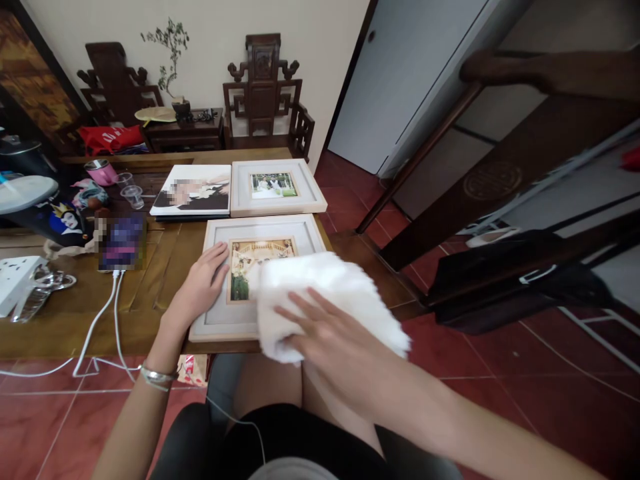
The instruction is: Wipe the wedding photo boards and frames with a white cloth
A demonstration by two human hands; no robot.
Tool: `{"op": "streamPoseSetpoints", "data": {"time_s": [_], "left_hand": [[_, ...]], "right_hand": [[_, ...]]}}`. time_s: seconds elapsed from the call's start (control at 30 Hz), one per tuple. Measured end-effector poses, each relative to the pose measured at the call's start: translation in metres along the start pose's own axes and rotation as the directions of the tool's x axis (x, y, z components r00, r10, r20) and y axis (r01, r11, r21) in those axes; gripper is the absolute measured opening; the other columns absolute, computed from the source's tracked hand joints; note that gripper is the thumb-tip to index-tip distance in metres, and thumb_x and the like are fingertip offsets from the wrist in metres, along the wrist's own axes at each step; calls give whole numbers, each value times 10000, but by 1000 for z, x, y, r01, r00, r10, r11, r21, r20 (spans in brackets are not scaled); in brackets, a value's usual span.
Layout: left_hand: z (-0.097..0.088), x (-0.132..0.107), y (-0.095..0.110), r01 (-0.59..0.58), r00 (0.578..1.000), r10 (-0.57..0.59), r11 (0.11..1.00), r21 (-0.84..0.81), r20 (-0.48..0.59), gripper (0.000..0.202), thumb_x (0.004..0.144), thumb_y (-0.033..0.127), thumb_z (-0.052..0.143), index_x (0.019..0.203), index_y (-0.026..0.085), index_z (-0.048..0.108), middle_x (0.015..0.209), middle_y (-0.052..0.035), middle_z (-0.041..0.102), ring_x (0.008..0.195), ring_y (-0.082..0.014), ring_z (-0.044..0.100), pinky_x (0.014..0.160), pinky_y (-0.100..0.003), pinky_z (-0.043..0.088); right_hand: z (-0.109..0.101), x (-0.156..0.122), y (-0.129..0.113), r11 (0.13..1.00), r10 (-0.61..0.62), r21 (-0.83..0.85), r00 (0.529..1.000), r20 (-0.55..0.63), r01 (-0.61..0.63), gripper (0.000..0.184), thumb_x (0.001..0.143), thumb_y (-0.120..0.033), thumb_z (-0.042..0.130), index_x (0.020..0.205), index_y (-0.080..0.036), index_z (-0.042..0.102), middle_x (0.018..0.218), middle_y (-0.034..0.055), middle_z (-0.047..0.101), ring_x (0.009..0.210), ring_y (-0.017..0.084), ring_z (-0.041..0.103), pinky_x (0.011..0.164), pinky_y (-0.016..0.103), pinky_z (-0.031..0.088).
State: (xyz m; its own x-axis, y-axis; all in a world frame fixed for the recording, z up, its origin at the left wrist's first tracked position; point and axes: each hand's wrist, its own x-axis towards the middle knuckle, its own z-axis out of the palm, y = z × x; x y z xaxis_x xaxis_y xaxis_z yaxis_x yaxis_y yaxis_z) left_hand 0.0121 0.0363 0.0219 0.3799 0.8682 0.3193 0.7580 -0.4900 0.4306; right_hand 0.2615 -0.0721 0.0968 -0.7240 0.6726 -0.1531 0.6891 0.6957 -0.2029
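A framed photo (240, 267) lies flat at the front edge of the wooden table, with a pale frame, a light mat and a small picture in the middle. My left hand (205, 277) rests on its left side, fingers stretched out flat on the surface. Under my right hand (320, 330) is a fluffy white cloth (340, 280), pressed over the right part of the frame and overhanging its right edge. My thumb tucks into the cloth's near fold, and the frame's lower right corner is hidden.
Behind lie a second framed photo (315, 187) and a photo album (195, 190). To the left are a phone (121, 243) with white cables, a white power strip (17, 277), a pink cup (101, 173) and clear cups (131, 195). A dark wooden chair (520, 153) stands at right.
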Motion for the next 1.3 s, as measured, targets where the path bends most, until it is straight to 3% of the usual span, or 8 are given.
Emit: {"op": "streamPoseSetpoints", "data": {"time_s": [0.2, 0.47, 0.73, 0.83, 0.93, 1.03, 1.13, 1.3], "left_hand": [[0, 1, -2, -46, 998, 45, 998, 31, 37, 454, 967, 323, 408, 1303, 56, 559, 1414, -175, 524, 1364, -250, 435, 1160, -440, 329], [-2, 1, -2, -50, 998, 49, 998, 32, 31, 444, 967, 313, 413, 1286, 49, 575, 1403, -186, 532, 1345, -260, 460, 1150, -429, 349], [3, 1, -1, -10, 1000, 10, 1000, 7, 5, 456, 965, 312, 409, 1297, 43, 568, 1405, -190, 528, 1351, -265, 451, 1158, -446, 330], [4, 0, -1, -11, 1000, 11, 1000, -2, -1, 448, 969, 296, 390, 1293, 47, 574, 1404, -185, 531, 1350, -258, 453, 1159, -439, 330], [6, -1, -3, 1, 1000, -1, 1000, -12, -12, 418, 969, 277, 378, 1285, 98, 584, 1408, -159, 535, 1342, -252, 464, 1142, -465, 354], [6, -1, -5, 0, 1000, 0, 1000, -17, -15, 399, 961, 266, 394, 1268, 103, 592, 1401, -160, 541, 1337, -258, 469, 1133, -480, 364], [2, 0, -2, -22, 1000, 21, 1000, -18, -18, 389, 951, 256, 414, 1235, 75, 608, 1374, -180, 560, 1319, -268, 489, 1132, -462, 366], [-3, 2, 4, -58, 998, 58, 998, -33, -14, 356, 946, 219, 407, 1210, 133, 631, 1326, -131, 607, 1271, -248, 536, 1102, -427, 409]], "right_hand": [[11, -45, 30, 957, 188, -193, 969, -162, -218, 434, 635, 29, 546, 918, -212, 770, 1390, 74, 545, 1353, 390, 396, 1080, 622, 350], [-2, 21, 78, 879, 311, -296, 921, -236, -373, 491, 695, 80, 464, 1007, -163, 755, 1410, 46, 523, 1389, 353, 345, 1109, 591, 321], [16, -36, 47, 967, 134, -183, 962, -238, -180, 483, 568, 73, 481, 869, -177, 763, 1409, 80, 532, 1373, 372, 368, 1072, 551, 406], [10, -46, 46, 977, 171, -84, 954, -248, -197, 577, 579, 67, 448, 993, -204, 745, 1395, 82, 553, 1297, 342, 487, 972, 483, 518], [-4, -18, 60, 948, 272, -52, 883, -382, -315, 625, 653, 71, 430, 1187, -150, 667, 1419, 152, 518, 1263, 349, 523, 951, 492, 527], [-16, 42, 74, 949, 153, -164, 849, -505, -269, 585, 685, 86, 452, 1190, -119, 663, 1505, 139, 407, 1424, 388, 243, 1118, 609, 297], [-23, 107, 76, 956, -8, -262, 885, -465, -130, 514, 773, 59, 480, 1204, -151, 664, 1549, 104, 332, 1452, 376, 152, 1153, 641, 142], [-20, 162, 77, 963, -128, -257, 973, -194, 75, 479, 768, 48, 561, 1200, -135, 659, 1294, 174, 624, 1439, 290, 262, 1153, 602, 157]]}}
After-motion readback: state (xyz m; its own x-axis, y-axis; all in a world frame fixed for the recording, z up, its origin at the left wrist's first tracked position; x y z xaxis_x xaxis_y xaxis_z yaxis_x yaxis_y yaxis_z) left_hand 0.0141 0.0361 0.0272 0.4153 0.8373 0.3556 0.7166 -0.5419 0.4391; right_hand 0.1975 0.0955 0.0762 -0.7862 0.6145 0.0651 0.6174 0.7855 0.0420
